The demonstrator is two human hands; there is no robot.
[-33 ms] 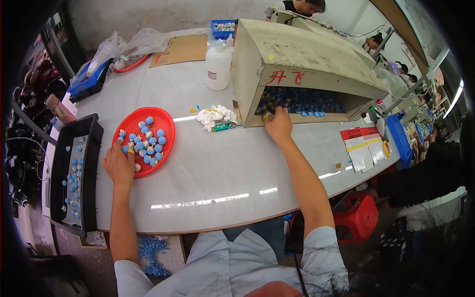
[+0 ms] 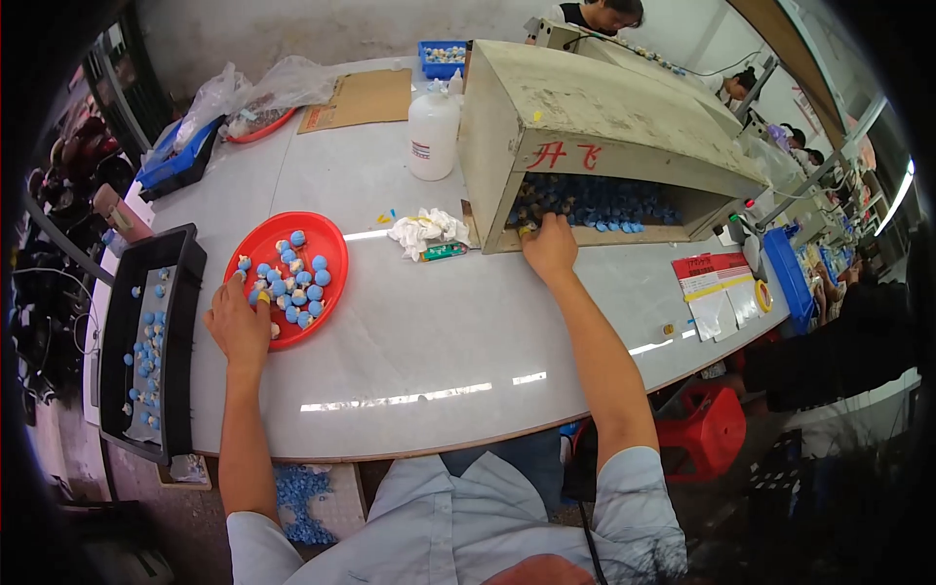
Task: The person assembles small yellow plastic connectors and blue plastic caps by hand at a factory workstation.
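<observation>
- The left hand [image 2: 239,327] is being held in a loose curl over the left rim of a round, shallow red plate [image 2: 336,249], its fingertips being set among small balls; whether one is being grasped cannot be told.
- On that smooth, glossy plate, rounded blue balls with cream, uneven parts [image 2: 323,278] are being gathered in a loose cluster, mostly toward the middle.
- The right hand [image 2: 552,249] is being reached into the low opening of a beige box [image 2: 624,107], the fingers being bent at its front edge — whether anything is being gripped there cannot be told, as the fingertips are being partly hidden.
- A yellow covering is being worn on a digit of each hand.
- Inside the box, whose slanting top is being marked by scuffs and dark stains, a dense layer of small blue pieces [image 2: 604,200] is being held.
- Left of the plate, more blue balls [image 2: 148,366] are being contained in a long, straight-walled black tray [image 2: 188,341].
- Just beside the box, a soft, crumpled white tissue [image 2: 429,230] is being laid near a cylindrical, cloudy white bottle [image 2: 432,141].
- Everything here is being supported by a smooth grey table [image 2: 409,341] — streaks of light are being reflected in its sheen.
</observation>
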